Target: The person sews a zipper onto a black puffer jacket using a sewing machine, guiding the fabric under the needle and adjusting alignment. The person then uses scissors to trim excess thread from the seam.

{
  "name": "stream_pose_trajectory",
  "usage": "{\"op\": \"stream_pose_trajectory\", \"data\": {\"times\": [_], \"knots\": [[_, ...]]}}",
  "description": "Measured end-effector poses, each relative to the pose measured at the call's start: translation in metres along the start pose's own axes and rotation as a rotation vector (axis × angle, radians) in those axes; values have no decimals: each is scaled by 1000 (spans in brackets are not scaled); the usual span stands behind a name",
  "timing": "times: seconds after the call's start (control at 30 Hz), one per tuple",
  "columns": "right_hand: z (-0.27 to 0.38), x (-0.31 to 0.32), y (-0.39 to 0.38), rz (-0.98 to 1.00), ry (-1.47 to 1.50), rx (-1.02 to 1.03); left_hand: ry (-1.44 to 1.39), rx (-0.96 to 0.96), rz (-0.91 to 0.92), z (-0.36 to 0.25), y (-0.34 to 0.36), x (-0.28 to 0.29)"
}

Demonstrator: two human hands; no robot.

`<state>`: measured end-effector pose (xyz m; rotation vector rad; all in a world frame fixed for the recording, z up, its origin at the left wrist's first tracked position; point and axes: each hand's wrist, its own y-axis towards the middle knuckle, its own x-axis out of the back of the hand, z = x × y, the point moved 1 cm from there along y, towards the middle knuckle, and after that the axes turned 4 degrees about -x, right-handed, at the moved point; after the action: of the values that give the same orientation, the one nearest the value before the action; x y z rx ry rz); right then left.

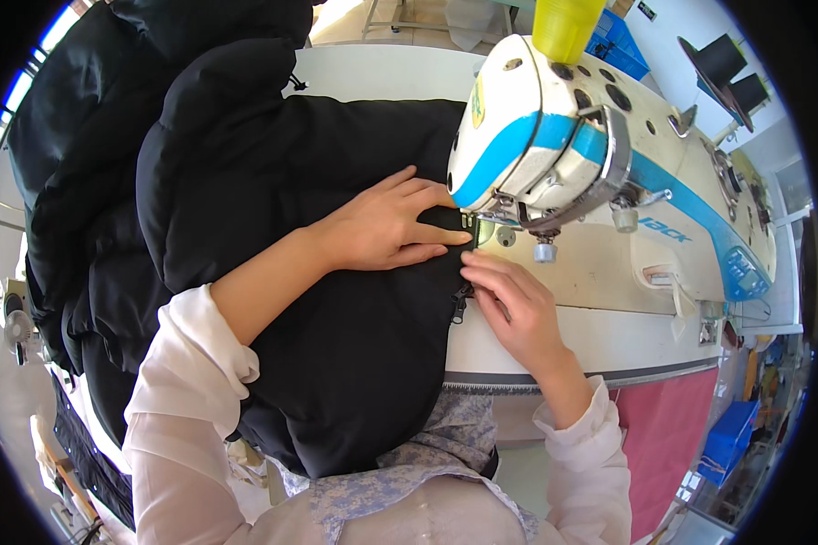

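Note:
A black padded jacket point(354, 363) lies across the sewing machine's table, its right edge running under the machine's head. My left hand point(382, 222) presses flat on the fabric, fingers spread and pointing to the needle area. Its upper fingertips disappear behind the machine head. At the jacket's edge, just below the needle area, my right hand point(518, 300) has its fingers closed on the zipper edge; the exact grip is partly hidden. A dark zipper pull point(460, 304) hangs beside its fingers. The white and blue sewing machine point(518, 145) stands over the fabric, and its needle is hidden.
A yellow cup point(565, 27) sits on top of the machine. Bulky jacket folds point(82, 163) pile up at the left. The pale table point(518, 345) has a dark front edge with a ruler strip. A blue crate point(729, 440) stands low at the right, beside pink cloth point(663, 445).

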<state>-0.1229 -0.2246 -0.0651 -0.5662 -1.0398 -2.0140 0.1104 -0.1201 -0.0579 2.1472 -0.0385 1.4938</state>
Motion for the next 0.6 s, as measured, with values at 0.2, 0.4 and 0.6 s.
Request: {"op": "stream_pose_trajectory", "data": {"times": [0.2,0.4,0.6], "knots": [[61,21,-136,596,540,-877,669,509,-51,-65,-76,100],[111,-44,-143,849,1255,-946,811,548,133,-41,-140,116],[106,-72,-160,941,1081,-1065,708,482,207,34,-131,103]]}}
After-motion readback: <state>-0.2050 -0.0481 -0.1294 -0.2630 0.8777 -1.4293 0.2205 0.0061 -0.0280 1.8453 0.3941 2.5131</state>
